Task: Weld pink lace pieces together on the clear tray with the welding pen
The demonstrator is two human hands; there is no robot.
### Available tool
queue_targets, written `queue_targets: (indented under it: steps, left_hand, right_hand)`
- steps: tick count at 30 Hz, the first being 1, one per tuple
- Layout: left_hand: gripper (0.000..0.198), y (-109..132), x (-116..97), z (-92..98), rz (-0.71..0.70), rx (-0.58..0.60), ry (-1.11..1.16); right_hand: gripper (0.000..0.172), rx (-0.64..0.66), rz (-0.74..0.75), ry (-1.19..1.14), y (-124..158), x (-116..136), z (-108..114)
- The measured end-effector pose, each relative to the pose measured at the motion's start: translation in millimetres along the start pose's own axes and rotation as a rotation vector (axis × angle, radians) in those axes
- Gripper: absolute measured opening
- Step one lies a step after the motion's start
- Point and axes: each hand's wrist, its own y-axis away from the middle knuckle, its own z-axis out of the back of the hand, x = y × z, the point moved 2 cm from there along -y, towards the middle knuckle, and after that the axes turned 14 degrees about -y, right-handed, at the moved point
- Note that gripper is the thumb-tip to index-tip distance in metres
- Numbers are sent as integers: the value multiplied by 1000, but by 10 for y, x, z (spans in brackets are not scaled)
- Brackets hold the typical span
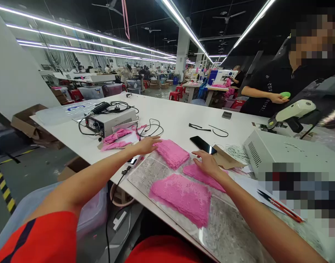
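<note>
Three stacks of pink lace pieces lie on a grey, marble-patterned board [224,223]. My left hand [149,145] is at the left corner of the far lace stack [172,153], its fingers stretched out and touching that corner. To the right, my right hand [207,163] hovers over or rests on the right-hand lace stack [196,173], partly covering it. Its fingers are apart and slightly bent, and I see nothing held in them. Closest to me is the largest lace stack [181,197], with neither hand on it.
A grey box with cables [112,122] stands at the left, beside crumpled pink lace [116,137]. A black phone [202,145] lies past my right hand. Orange-handled tweezers [282,206] and a large pale machine [288,146] are on the right. A co-worker [274,80] stands behind it.
</note>
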Motion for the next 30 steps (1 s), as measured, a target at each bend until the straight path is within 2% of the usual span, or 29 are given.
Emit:
queue_targets:
  steps: [4,8,12,15,18,22,26,30]
  left_hand:
    - [36,-135,30,-82,-22,-40,5]
    - [35,-412,75,-192,-177,-40,48]
    - [33,-719,180,-319,-346,1,156]
    - [26,-873,242,-407,-454,31,279]
    - [22,-937,275,-433,-546,-5,378]
    - [24,-943,312,-417,-547,-10,391]
    - [27,-923,329,-408,-564,22,332]
    - [26,-922,326,-391,-569,2,288]
  right_hand:
    - [23,-54,157,-56,49,95,-36]
    - [19,-22,277,-97,-49,261,-155]
    - [21,39,344,-108,-116,317,-242]
    - [24,75,298,-171,-135,307,-240]
    - [24,87,211,-221,-177,303,-192]
    - [25,112,120,-238,-264,341,-164]
    - [21,70,58,-205,-319,399,-196]
    - [21,32,1,-221,-341,412,-221]
